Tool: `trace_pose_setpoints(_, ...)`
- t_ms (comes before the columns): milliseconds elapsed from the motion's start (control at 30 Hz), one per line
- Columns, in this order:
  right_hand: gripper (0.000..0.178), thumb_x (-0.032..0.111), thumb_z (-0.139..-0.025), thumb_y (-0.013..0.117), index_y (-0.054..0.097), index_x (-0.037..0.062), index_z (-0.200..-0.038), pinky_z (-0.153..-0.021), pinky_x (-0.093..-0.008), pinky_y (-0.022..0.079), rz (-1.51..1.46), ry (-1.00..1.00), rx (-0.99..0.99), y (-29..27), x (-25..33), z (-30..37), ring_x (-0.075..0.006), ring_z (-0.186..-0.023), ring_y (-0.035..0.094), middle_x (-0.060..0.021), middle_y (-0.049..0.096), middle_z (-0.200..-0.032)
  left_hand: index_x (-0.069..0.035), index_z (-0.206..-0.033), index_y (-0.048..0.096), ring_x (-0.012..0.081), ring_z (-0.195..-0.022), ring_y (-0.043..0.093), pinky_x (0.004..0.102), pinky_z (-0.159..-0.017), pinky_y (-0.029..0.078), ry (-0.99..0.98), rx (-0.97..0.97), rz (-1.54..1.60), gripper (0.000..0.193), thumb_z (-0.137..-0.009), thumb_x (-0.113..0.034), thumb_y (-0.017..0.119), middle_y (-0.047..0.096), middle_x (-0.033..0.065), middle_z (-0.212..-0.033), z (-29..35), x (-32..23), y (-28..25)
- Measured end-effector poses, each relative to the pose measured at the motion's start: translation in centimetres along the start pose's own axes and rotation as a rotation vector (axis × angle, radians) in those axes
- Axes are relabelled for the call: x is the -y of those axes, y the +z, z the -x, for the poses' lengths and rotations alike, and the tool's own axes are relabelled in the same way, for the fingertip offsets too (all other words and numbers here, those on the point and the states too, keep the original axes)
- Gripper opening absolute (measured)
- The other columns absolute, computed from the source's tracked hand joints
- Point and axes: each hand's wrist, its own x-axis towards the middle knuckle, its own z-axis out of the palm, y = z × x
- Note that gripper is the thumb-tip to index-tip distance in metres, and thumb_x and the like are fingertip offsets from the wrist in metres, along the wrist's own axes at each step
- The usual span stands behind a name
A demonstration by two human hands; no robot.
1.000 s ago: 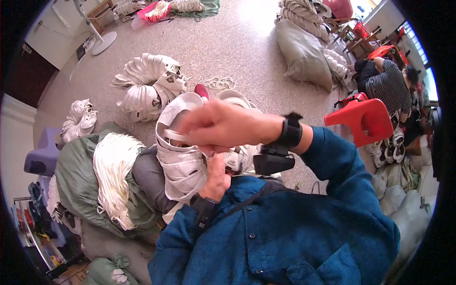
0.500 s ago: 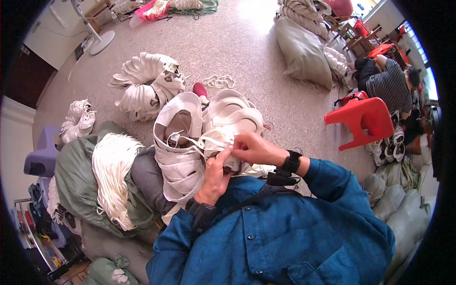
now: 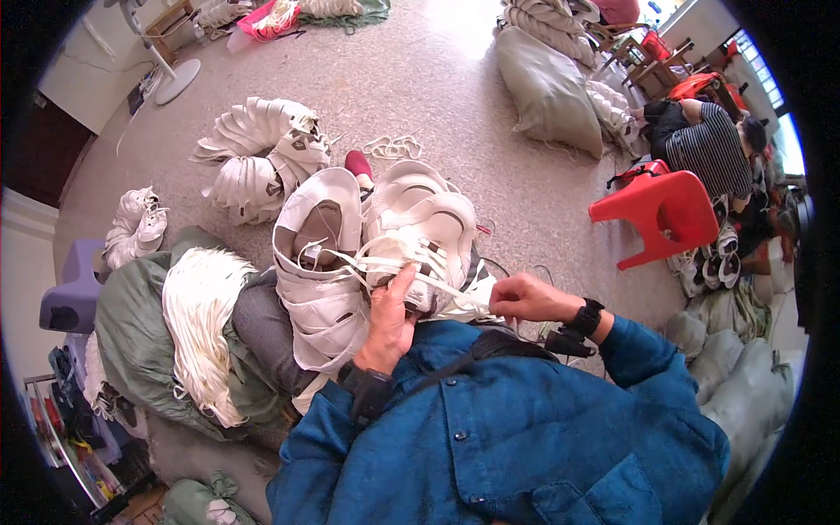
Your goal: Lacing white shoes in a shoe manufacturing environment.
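At the far left, a lilac plastic stool (image 3: 70, 293) is seen beside a green sack (image 3: 131, 341), across which a thick bundle of white laces (image 3: 203, 328) is draped. Behind the sack, a small heap of white shoes (image 3: 134, 229) lies on the speckled floor (image 3: 420, 96), and farther back a larger curved stack of white shoe uppers (image 3: 258, 157) is spread out.

At the centre, a nested stack of white shoe uppers (image 3: 328, 262) is held on the lap. The left hand (image 3: 388, 319) is pressed against the near side of the stack, fingers curled around one upper and thumb laid over the laces crossing it — a firm clasp, not a spread palm. A dark watch is worn on that wrist, and a blue sleeve covers the forearm.

A flat white lace (image 3: 455, 289) is stretched taut from the upper toward the right, where it is pinched between thumb and fingertips of the right hand (image 3: 525, 299), closed tightly on its end. A black band is worn on that wrist too.

Farther right, a red plastic stool (image 3: 661, 214) stands on the floor — behind it, a person in a striped top (image 3: 710, 149) is seated among more shoes. Grey-green sacks (image 3: 547, 87) are piled at the upper right.
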Motion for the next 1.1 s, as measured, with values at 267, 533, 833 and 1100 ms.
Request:
trace_pose_setpoints(267,0.014,0.016,-0.097,0.061,0.065,0.0029,-0.094,-0.06,-0.0229,0.047,-0.303,-0.484,-0.211,-3.1,11.4,-3.8,-0.0058,-0.067,0.058,-0.0007,0.063,-0.077,-0.013,-0.114,0.065,0.017,-0.099,0.062,0.0387,-0.083,0.049,-0.023,0.094,-0.143,0.028,-0.087,-0.02,0.067,0.067,0.0027,-0.109,0.2,0.1,-0.9)
trace_pose_setpoints(533,0.015,0.014,-0.09,0.063,0.065,-0.0007,-0.094,-0.069,-0.0322,0.051,0.115,-0.42,-0.293,1.6,6.9,-8.0,-0.0163,-0.075,0.064,-0.0098,0.067,-0.078,-0.014,-0.116,0.064,0.0185,-0.099,0.062,0.0407,-0.08,0.047,-0.036,-0.012,-0.158,0.032,-0.087,-0.028,0.067,0.066,0.0024,-0.108,-0.2,0.0,0.1)
trace_pose_setpoints(833,0.014,0.012,-0.091,0.063,0.065,-0.0012,-0.095,-0.067,-0.0312,0.05,0.173,-0.508,-0.298,1.6,6.0,-9.5,-0.0167,-0.072,0.063,-0.008,0.066,-0.079,-0.01,-0.119,0.062,0.0193,-0.094,0.064,0.0363,-0.078,0.051,0.101,0.019,-0.156,0.033,-0.088,-0.022,0.066,0.066,0.0043,-0.108,-1.0,0.9,-0.5)
trace_pose_setpoints(1100,0.01,0.01,-0.083,0.064,0.061,0.0004,-0.081,-0.062,-0.0403,0.047,0.573,-0.601,-0.059,-0.5,8.2,-10.4,-0.0332,-0.068,0.062,-0.0179,0.061,-0.07,-0.004,-0.116,0.064,0.019,-0.097,0.065,0.0332,-0.081,0.053,0.097,0.066,-0.17,0.037,-0.079,-0.008,0.07,0.067,0.0074,-0.107,-1.3,1.0,-1.0)
